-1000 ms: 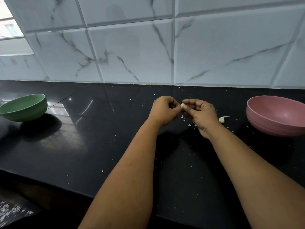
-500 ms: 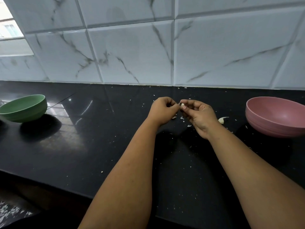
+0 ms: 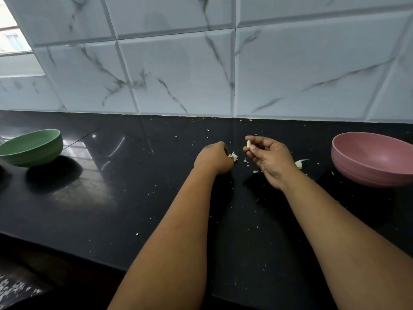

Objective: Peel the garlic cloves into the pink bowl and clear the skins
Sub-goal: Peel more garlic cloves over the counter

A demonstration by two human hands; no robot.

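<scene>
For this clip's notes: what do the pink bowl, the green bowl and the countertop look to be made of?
Pink bowl: probably plastic or a similar composite, matte; soft, even sheen and faint ridges around its wall.
Green bowl: looks like the same matte material, with no sharp highlights.
Countertop: polished black stone, perhaps granite; it mirrors the window light and tile lines, and skin flakes lie scattered on it.

green bowl (image 3: 31, 147) far left on black counter (image 3: 111, 198), marbled wall tiles (image 3: 178, 74)

Round green plastic bowl (image 3: 31, 147) far left on glossy black stone counter (image 3: 111, 209) — round pink plastic bowl (image 3: 375, 162) far right; small pale unpeeled garlic clove (image 3: 300, 163) just left of it.
</scene>
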